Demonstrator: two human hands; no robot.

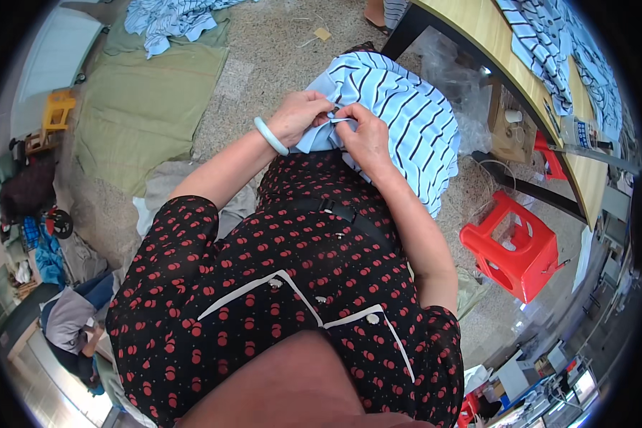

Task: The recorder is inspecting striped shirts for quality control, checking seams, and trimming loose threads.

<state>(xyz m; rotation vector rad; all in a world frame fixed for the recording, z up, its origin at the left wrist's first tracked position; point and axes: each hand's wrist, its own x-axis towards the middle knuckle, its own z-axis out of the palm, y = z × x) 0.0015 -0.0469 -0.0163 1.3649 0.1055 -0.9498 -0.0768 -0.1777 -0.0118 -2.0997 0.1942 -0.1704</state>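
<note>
Light-blue fabric garment with dark and white stripes (414, 121) draped over the lap. Left hand (299, 118) and right hand (367, 140), fingertips pinched closed on its plain light-blue edge (312, 140). Looks mid-job; fingers hide what's done or left.

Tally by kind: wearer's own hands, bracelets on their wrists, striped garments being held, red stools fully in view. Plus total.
Hands, left hand and right hand: 2
Pale bracelet: 1
Held striped garment: 1
Red stool, fully in view: 1
Total: 5
</note>
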